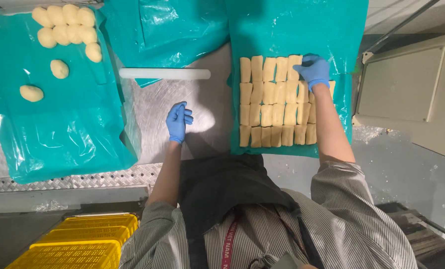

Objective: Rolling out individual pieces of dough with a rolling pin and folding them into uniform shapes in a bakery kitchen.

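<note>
Blue-gloved right hand (313, 69) apparently touches folded dough pieces (275, 102).

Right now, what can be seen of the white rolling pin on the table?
The rolling pin is a plain white cylinder with rounded ends and no handles, smooth like plastic. It lies flat and crosswise on the bare metal table, its top edge against the teal plastic sheet. Neither hand touches it; the gloved left hand is nearest, apart from it.

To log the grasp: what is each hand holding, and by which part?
The right hand rests on the top-right dough piece; a true grip cannot be told. The left hand holds nothing.
</note>
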